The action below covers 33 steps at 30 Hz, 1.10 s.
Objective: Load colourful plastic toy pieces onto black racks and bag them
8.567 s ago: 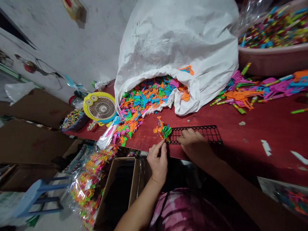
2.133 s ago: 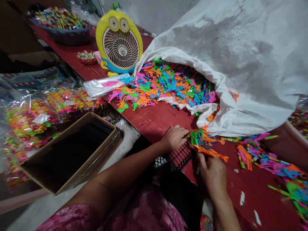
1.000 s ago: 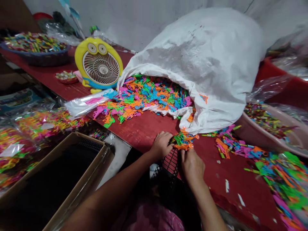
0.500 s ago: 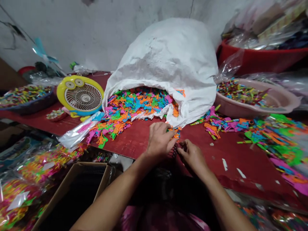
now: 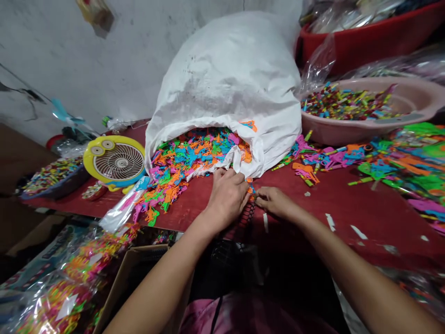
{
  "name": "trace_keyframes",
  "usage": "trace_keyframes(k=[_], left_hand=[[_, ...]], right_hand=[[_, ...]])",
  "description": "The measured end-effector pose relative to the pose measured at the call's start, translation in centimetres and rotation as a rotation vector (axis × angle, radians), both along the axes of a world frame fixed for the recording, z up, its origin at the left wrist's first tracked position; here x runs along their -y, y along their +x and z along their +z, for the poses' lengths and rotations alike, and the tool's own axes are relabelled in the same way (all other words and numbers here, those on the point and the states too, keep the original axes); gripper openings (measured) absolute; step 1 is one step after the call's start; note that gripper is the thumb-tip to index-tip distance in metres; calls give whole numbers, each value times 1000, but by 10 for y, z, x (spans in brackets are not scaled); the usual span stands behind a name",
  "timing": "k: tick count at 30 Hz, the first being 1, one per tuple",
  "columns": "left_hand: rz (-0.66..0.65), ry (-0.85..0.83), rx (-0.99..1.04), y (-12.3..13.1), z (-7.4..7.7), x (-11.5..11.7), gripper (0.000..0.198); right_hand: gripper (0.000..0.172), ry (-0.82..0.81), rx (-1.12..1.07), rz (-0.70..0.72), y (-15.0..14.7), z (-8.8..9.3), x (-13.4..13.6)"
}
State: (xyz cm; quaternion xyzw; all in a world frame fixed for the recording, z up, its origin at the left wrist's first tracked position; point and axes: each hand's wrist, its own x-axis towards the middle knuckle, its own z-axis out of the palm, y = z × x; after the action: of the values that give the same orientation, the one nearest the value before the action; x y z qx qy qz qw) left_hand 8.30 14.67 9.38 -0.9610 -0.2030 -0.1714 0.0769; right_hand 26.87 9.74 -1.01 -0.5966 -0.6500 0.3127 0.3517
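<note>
At the lower left of the frame, clear bags of bright plastic pieces [image 5: 52,297] lie beside an open cardboard box [image 5: 121,287] below the tabletop [image 5: 347,208] edge. Above them, at mid-left, a dark basin of mixed pieces [image 5: 52,178] stands on the red tabletop next to a yellow cartoon-faced fan [image 5: 114,162], with a clear packet [image 5: 121,211] lying just in front of the fan. Toward the center, a large white sack [image 5: 225,83] lies on its side, its mouth spilling orange, green, blue and pink plastic toy pieces [image 5: 181,167] onto the tabletop. Directly below the sack's mouth, the person's left hand [image 5: 227,197] lies palm down with fingers curled over a black plastic grid [image 5: 247,215] at the tabletop's near edge, covering most of it. The right hand [image 5: 274,202] meets it from the right, fingertips pinched together at a small orange and blue piece [image 5: 250,190] above the grid; the hands hide exactly how the piece sits. White paper scraps [image 5: 358,232] dot the tabletop to the right of the hands. Farther right, loose colored pieces [image 5: 330,157] trail toward a pink basin [image 5: 365,125] heaped with small multicolored pieces, with a red tub [image 5: 365,41] behind it at the upper right and green and orange pieces [image 5: 417,162] piled at the right edge.
</note>
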Motion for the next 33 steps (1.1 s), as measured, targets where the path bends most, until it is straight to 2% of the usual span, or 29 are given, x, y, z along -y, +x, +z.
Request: trace_keyframes(k=[3, 5, 9, 15, 18, 21, 25, 33], left_hand=[[6, -14, -24, 4, 1, -1, 26], [21, -32, -15, 5, -2, -2, 25], [33, -56, 16, 6, -6, -4, 22], [-11, -31, 12, 13, -7, -4, 23], [-14, -27, 15, 13, -8, -5, 22], [-16, -29, 39, 12, -11, -6, 24], [-28, -30, 68, 16, -16, -7, 27], [-37, -87, 58, 17, -18, -12, 26]], right_hand=[[12, -16, 23, -12, 1, -3, 1], [8, -18, 18, -92, 2, -3, 8], [15, -14, -3, -214, -5, 0, 27], [27, -92, 349, -382, -32, -2, 26], [31, -58, 503, -455, -45, -6, 23], [31, -12, 596, -461, -52, -8, 24], [25, -46, 655, -467, -56, -8, 23], [26, -4, 640, -454, -59, -9, 23]])
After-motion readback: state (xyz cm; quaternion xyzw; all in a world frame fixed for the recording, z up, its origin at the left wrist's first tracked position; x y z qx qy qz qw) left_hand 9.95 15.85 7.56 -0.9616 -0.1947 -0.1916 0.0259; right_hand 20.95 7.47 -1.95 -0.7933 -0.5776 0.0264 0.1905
